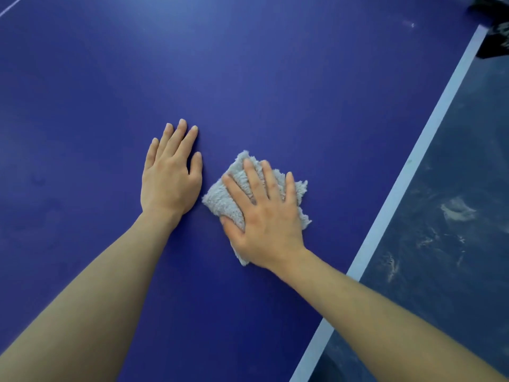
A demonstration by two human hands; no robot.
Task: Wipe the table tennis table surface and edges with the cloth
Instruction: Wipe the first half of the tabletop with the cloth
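The cloth (220, 199), a grey, fluffy, folded pad, lies flat on the blue table (275, 92), in the near middle of the view and well in from the table's right edge. The right hand (268, 219) lies palm-down on top of it and covers most of it. Its fingers (271, 183) are straight and spread, pointing away from the person, and their tips stop short of the cloth's far edge. The thumb (231, 227) lies along the cloth's near left side. This is a flat press, not a closed grip; whether the thumb tucks under the fabric cannot be told. Cloth shows round the hand at the far left corner, along the right side, and in a small tail below the wrist.

The left hand (169, 183) rests palm-down on the bare table just beside the cloth, on its left, with a narrow strip of blue between them. Its fingers are straight and close together, and it holds nothing. Both forearms are bare and reach in from the bottom of the view.

A pale edge line (411, 161) runs diagonally along the table's right side. Beyond it is a dark floor (454, 216) with whitish scuffs. A dark thing (493, 37) sits at the top right corner, too cut off to identify.
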